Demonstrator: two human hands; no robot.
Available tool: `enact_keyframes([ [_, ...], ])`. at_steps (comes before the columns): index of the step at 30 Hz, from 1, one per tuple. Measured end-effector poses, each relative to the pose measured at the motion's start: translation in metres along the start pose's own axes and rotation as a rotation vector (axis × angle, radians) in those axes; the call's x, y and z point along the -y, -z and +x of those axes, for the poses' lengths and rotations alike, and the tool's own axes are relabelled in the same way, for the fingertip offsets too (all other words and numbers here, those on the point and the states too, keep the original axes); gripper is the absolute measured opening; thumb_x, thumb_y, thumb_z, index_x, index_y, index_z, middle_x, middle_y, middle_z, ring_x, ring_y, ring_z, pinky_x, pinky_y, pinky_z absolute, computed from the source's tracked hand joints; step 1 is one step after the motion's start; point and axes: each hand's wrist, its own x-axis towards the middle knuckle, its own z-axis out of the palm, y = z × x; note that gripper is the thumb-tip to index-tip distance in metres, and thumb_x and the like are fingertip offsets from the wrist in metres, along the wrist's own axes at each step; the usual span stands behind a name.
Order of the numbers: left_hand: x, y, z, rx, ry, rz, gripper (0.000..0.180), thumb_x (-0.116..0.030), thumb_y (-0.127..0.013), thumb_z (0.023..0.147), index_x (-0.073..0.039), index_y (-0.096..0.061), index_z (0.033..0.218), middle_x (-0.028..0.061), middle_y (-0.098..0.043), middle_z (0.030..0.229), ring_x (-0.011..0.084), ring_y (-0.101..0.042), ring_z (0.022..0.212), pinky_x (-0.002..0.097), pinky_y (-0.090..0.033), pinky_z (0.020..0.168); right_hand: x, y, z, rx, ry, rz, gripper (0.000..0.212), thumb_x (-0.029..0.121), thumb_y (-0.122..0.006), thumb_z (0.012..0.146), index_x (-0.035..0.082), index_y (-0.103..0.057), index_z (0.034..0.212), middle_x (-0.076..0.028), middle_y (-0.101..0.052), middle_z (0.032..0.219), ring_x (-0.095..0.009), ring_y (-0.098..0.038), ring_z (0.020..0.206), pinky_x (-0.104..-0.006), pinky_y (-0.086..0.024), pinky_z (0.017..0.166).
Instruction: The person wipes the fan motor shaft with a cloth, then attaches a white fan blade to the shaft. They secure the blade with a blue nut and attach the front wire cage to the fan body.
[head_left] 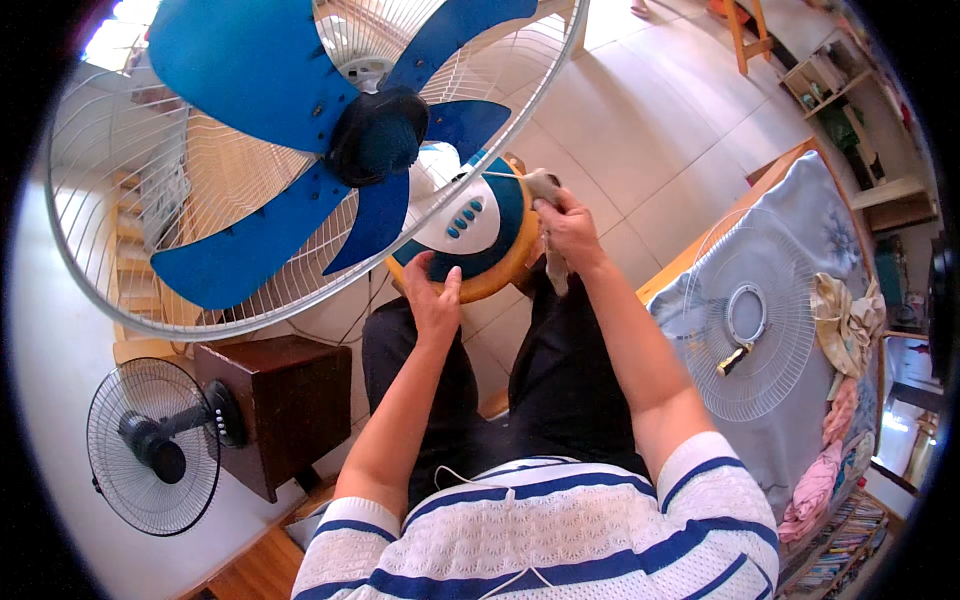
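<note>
In front of me stands a fan with large blue blades inside a wire rear cage, its front uncovered. Its round teal and white base, with several blue buttons, rests on a yellow-orange wooden stool. My right hand is closed round a greyish rag at the base's right side. A thin light rod sticks out of the rag toward the fan; what it belongs to is covered. At the base's near edge, my left hand has its fingers apart and holds nothing.
A table with a grey-blue cloth stands at right, bearing a wire fan grille, a yellow-and-black-handled tool and crumpled cloths. At left, a black fan lies near a dark brown wooden box.
</note>
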Motion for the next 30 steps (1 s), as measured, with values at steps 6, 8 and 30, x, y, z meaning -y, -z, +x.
enact_keyframes([
  [6,0.024,-0.005,0.016,0.009,-0.176,0.364,0.106,-0.046,-0.078,0.068,0.003,-0.018,0.142,0.0290,-0.021,0.142,0.0439,-0.021,0.132,0.0484,-0.018,0.109,-0.017,-0.037,0.051,0.187,0.618,-0.898,0.031,0.005,-0.061,0.076,0.014,-0.070,0.104,-0.010,-0.054,0.105,-0.026,-0.051,0.105,-0.0347,-0.041,0.093],
  [8,0.018,-0.009,0.023,0.033,-0.193,0.374,0.112,-0.053,-0.077,0.066,0.002,-0.015,0.143,0.0293,-0.019,0.143,0.0446,-0.018,0.134,0.0490,-0.016,0.110,-0.019,-0.044,0.060,0.259,0.592,-0.973,0.033,0.008,-0.059,0.075,0.019,-0.071,0.104,-0.009,-0.055,0.108,-0.027,-0.047,0.111,-0.0364,-0.038,0.097],
  [30,0.029,-0.028,0.027,0.048,-0.101,0.516,0.127,-0.068,-0.071,0.061,-0.004,-0.002,0.147,0.0272,-0.006,0.149,0.0450,-0.008,0.138,0.0557,-0.010,0.110,-0.061,-0.046,-0.041,0.043,0.576,-1.048,0.026,0.007,-0.060,0.073,0.005,-0.062,0.099,-0.009,-0.051,0.099,-0.029,-0.050,0.092,-0.0397,-0.043,0.080],
])
